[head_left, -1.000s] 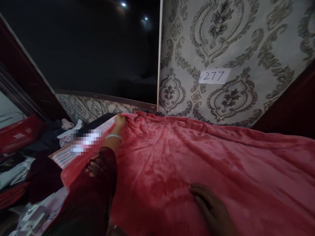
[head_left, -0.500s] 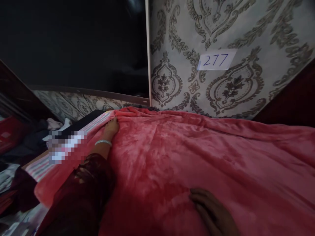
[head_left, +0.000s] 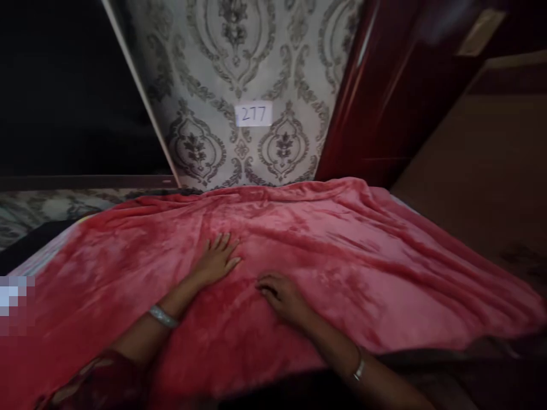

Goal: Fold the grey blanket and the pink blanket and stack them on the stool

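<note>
From here I see the blanket point(head_left: 307, 250), its far edge rumpled along the foot of the wall point(head_left: 294, 74), its right edge slanting down in long folds, its near edge above a dark strip. Plush stretches to both sides of the hands and beyond them. I count one blanket, two hands, two bracelets point(head_left: 163, 316). The left hand point(head_left: 216, 263) lies flat near the middle, its grip apart, fingers spread on the cloth. The right hand point(head_left: 284, 297) is just beside it, fingers curled; whether its grip has any cloth I can't tell. A black screen point(head_left: 77, 85) bounds the back at left, a red panel point(head_left: 376, 97) at right; between them is one card point(head_left: 254, 114) reading 277. A brown panel point(head_left: 491, 148) flanks the right edge.
</note>
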Available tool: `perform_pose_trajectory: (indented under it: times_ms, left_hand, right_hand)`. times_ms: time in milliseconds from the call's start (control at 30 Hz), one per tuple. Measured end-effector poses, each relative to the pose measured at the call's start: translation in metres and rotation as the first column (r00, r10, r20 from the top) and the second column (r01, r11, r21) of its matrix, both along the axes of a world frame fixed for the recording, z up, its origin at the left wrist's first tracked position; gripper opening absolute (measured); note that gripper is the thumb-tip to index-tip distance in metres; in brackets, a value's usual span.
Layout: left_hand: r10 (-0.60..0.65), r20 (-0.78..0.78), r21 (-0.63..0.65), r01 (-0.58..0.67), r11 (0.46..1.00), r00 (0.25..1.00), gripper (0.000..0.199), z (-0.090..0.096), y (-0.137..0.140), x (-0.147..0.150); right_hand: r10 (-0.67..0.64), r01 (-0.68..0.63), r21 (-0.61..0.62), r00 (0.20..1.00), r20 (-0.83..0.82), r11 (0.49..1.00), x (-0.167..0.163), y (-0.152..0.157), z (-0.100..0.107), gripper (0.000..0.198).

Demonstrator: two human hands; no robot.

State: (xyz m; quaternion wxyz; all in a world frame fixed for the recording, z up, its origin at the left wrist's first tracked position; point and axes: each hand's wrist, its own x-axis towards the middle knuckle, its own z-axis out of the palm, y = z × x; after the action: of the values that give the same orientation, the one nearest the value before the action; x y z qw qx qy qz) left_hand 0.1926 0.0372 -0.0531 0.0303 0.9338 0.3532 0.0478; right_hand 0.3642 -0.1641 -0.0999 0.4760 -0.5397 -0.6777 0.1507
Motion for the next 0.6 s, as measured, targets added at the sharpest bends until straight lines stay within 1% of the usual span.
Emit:
perform_pose_trajectory:
  times_ms: [67, 133, 167, 233, 300, 333, 367, 467, 533, 600]
  left_hand:
    - [0.006, -0.006, 0.035, -0.006, 0.999, 1.0, 0.061, -0.005, -0.018, 0.006]
    - [0.021, 0.008, 0.076, -0.022, 0.997, 1.0, 0.058, -0.005, -0.023, 0.005]
    - [0.027, 0.018, 0.094, -0.029, 0.995, 0.999, 0.056, -0.004, -0.024, 0.004]
    - [0.046, 0.027, 0.121, -0.049, 0.991, 0.999, 0.053, 0.001, -0.023, 0.003]
    - [0.071, 0.025, 0.12, -0.074, 0.99, 0.997, 0.052, 0.007, -0.027, 0.008]
    - [0.073, 0.028, 0.105, -0.075, 0.992, 0.997, 0.052, 0.01, -0.031, 0.014]
    - [0.062, 0.036, 0.082, -0.065, 0.995, 0.997, 0.052, 0.013, -0.037, 0.023]
    - [-0.034, 0.072, 0.006, 0.034, 0.999, 0.997, 0.049, 0.022, -0.06, 0.06]
    - [-0.087, 0.074, 0.007, 0.087, 0.996, 0.993, 0.045, 0.027, -0.077, 0.091]
    - [-0.098, 0.054, 0.036, 0.096, 0.995, 0.994, 0.044, 0.03, -0.091, 0.12]
  right_hand:
    - [0.024, -0.024, 0.003, 1.0, 0.004, 1.0, 0.005, -0.002, 0.005, 0.025]
    - [0.023, -0.023, 0.005, 1.0, 0.017, 1.0, 0.018, -0.012, 0.011, 0.028]
    - [-0.006, 0.006, 0.01, 1.0, 0.028, 1.0, 0.03, -0.019, 0.014, 0.029]
    - [-0.125, 0.124, 0.026, 0.991, 0.041, 0.992, 0.061, -0.039, 0.02, 0.03]
    - [-0.277, 0.276, 0.019, 0.961, 0.028, 0.961, 0.101, -0.064, 0.023, 0.029]
    - [-0.353, 0.353, -0.004, 0.935, 0.008, 0.935, 0.122, -0.077, 0.025, 0.028]
    - [-0.436, 0.435, -0.038, 0.9, -0.023, 0.9, 0.143, -0.089, 0.026, 0.027]
    - [-0.663, 0.649, -0.134, 0.737, -0.134, 0.749, 0.201, -0.118, 0.033, 0.024]
    - [-0.751, 0.737, -0.151, 0.635, -0.181, 0.659, 0.236, -0.128, 0.039, 0.024]
    - [-0.803, 0.793, -0.146, 0.56, -0.205, 0.591, 0.268, -0.129, 0.046, 0.026]
